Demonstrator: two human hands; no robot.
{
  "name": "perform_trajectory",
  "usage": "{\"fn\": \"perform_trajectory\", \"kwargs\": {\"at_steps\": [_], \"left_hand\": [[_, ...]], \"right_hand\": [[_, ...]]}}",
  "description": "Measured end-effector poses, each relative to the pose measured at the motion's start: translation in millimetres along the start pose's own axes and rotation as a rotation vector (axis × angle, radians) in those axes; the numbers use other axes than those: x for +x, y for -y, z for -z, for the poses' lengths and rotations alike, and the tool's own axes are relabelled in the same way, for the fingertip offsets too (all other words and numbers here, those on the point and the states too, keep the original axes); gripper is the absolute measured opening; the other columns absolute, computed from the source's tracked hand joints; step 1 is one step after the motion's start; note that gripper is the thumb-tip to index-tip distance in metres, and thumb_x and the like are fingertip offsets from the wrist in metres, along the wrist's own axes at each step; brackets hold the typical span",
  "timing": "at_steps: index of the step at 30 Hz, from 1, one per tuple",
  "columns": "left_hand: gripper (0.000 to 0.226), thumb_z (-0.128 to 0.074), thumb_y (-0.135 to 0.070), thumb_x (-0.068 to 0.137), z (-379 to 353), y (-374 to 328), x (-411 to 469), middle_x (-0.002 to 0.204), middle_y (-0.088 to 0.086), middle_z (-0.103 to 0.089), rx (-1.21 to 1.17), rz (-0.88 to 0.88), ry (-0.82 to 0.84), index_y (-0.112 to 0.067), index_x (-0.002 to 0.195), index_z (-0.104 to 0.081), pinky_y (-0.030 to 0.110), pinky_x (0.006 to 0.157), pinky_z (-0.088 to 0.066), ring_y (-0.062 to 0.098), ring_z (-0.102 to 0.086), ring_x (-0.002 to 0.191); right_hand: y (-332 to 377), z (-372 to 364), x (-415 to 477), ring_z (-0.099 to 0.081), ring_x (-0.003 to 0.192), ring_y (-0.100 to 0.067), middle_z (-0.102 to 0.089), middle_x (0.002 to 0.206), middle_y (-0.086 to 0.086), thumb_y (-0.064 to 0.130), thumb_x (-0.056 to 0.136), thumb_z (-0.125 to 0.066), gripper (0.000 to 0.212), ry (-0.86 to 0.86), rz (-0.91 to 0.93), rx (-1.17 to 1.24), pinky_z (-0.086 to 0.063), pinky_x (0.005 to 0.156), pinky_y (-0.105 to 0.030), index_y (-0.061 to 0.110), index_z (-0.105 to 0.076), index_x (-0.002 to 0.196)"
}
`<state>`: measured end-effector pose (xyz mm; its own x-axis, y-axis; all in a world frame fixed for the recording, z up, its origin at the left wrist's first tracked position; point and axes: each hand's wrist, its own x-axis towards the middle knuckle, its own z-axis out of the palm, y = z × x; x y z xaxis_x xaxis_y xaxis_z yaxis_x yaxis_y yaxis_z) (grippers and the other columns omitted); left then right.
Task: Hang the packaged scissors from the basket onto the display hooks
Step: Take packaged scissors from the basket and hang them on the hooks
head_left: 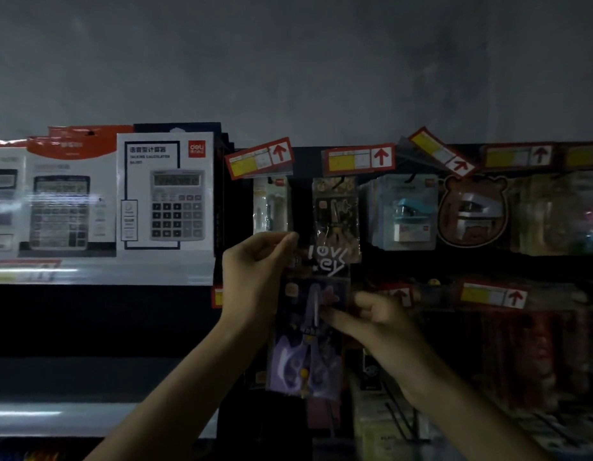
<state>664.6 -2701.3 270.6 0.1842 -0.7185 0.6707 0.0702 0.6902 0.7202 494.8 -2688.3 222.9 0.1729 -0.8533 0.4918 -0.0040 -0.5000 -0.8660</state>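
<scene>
In the middle of the frame the person holds a pack of purple scissors (309, 331) upright against the dark display panel, its printed face towards the camera. The left hand (255, 272) has its fingers curled, with thumb and forefinger pinching the pack's upper left corner. This probably puts control near the hanging hole at the top, the part that must meet a hook. The right hand (371, 322) comes in from the lower right and grips the pack's right edge at mid-height, fingertips (326, 315) curled onto its front. That lower grip seems meant to stop the long, limp sleeve from swinging or twisting while the top is steered.

The top of the pack overlaps the bottom of a dark hanging pack (336, 221) just above it, beneath a red-arrow price tag (358, 159). This suggests it is being raised towards that same column. The hook itself is lost in the dim light, so whether the hole has caught it cannot be told; the step looks like lining up. The basket is not in view.

A slim white pack (272, 204) hangs beside the left hand, with its own price tag (260, 158) above. Boxed calculators (165, 191) fill the shelf at left, and a blue stapler pack (405, 212) and a bear-shaped pack (471, 211) hang at right.
</scene>
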Motion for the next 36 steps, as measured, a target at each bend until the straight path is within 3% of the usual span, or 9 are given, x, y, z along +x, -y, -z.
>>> {"fn": "perform_trajectory", "kwargs": {"at_steps": [3, 7, 13, 17, 23, 27, 29, 33, 36], "left_hand": [[0.019, -0.072, -0.029, 0.092, -6, -2, -5, 0.091, 0.003, -0.078, -0.034, 0.049, 0.068, -0.023, 0.109, -0.074, 0.023, 0.061, -0.055, 0.017, -0.075, 0.079], [0.061, -0.083, -0.04, 0.071, -11, 4, -12, 0.099, -0.002, -0.078, -0.009, 0.173, 0.186, -0.032, 0.127, -0.062, 0.032, 0.072, -0.061, 0.014, -0.076, 0.088], [0.022, -0.08, -0.017, 0.083, -11, 13, -16, 0.093, 0.012, -0.078, 0.026, 0.258, 0.289, -0.005, 0.099, -0.074, 0.028, 0.063, -0.06, 0.022, -0.076, 0.081], [0.021, -0.078, -0.013, 0.085, -14, 16, -9, 0.095, 0.015, -0.077, 0.001, 0.271, 0.284, -0.001, 0.101, -0.072, 0.031, 0.064, -0.059, 0.026, -0.075, 0.081], [0.025, -0.074, -0.026, 0.086, -25, 10, 3, 0.09, 0.008, -0.078, 0.049, 0.25, 0.27, -0.007, 0.102, -0.073, 0.028, 0.064, -0.06, 0.019, -0.075, 0.079], [0.009, -0.068, -0.011, 0.094, -32, -8, 26, 0.088, 0.01, -0.077, 0.024, 0.16, 0.193, -0.008, 0.103, -0.07, 0.02, 0.063, -0.059, 0.015, -0.074, 0.074], [0.007, -0.065, -0.007, 0.097, -38, -17, 39, 0.087, 0.006, -0.075, 0.046, 0.101, 0.187, -0.013, 0.1, -0.069, 0.017, 0.061, -0.057, 0.01, -0.073, 0.072], [0.011, -0.063, -0.012, 0.098, -50, -32, 67, 0.088, 0.002, -0.073, 0.128, 0.046, 0.18, -0.021, 0.093, -0.066, 0.016, 0.057, -0.055, 0.008, -0.072, 0.07], [0.01, -0.061, -0.02, 0.101, -56, -41, 83, 0.094, 0.011, -0.072, 0.13, 0.085, 0.169, -0.013, 0.098, -0.067, 0.018, 0.054, -0.056, 0.013, -0.069, 0.07]], "right_hand": [[0, 8, 0, -0.074, 0.097, -0.012, -0.079, 0.103, 0.003, 0.019, 0.09, -0.074, 0.02, -0.043, 0.042, -0.031, -0.06, 0.086, -0.029, 0.018, -0.077, 0.11], [2, 21, 5, -0.074, 0.096, -0.015, -0.079, 0.099, -0.001, 0.018, 0.092, -0.071, 0.013, -0.114, 0.085, -0.049, -0.06, 0.085, -0.031, 0.017, -0.077, 0.103], [7, 38, 14, -0.075, 0.095, -0.02, -0.078, 0.1, -0.005, 0.021, 0.096, -0.066, 0.014, -0.177, 0.131, -0.025, -0.056, 0.079, -0.027, 0.016, -0.076, 0.105], [9, 38, 22, -0.076, 0.091, -0.017, -0.079, 0.099, -0.003, 0.022, 0.097, -0.065, 0.016, -0.155, 0.121, 0.008, -0.055, 0.068, -0.019, 0.016, -0.073, 0.11], [14, 43, 38, -0.076, 0.088, -0.019, -0.079, 0.095, -0.004, 0.013, 0.097, -0.066, 0.013, -0.219, 0.171, -0.051, -0.059, 0.07, -0.027, 0.013, -0.071, 0.11], [15, 51, 55, -0.074, 0.092, -0.03, -0.078, 0.095, -0.008, 0.019, 0.098, -0.067, 0.014, -0.335, 0.178, -0.087, -0.059, 0.083, -0.048, 0.009, -0.07, 0.106], [16, 56, 64, -0.074, 0.092, -0.029, -0.077, 0.094, -0.009, 0.021, 0.098, -0.066, 0.015, -0.358, 0.18, -0.11, -0.057, 0.087, -0.051, 0.008, -0.07, 0.105], [20, 67, 78, -0.073, 0.088, -0.029, -0.076, 0.092, -0.013, 0.018, 0.096, -0.068, 0.013, -0.408, 0.174, -0.096, -0.054, 0.076, -0.041, 0.007, -0.07, 0.1], [21, 71, 89, -0.069, 0.093, -0.045, -0.071, 0.098, -0.026, 0.02, 0.093, -0.068, 0.02, -0.434, 0.176, -0.095, -0.055, 0.073, -0.053, 0.001, -0.066, 0.098]]}}
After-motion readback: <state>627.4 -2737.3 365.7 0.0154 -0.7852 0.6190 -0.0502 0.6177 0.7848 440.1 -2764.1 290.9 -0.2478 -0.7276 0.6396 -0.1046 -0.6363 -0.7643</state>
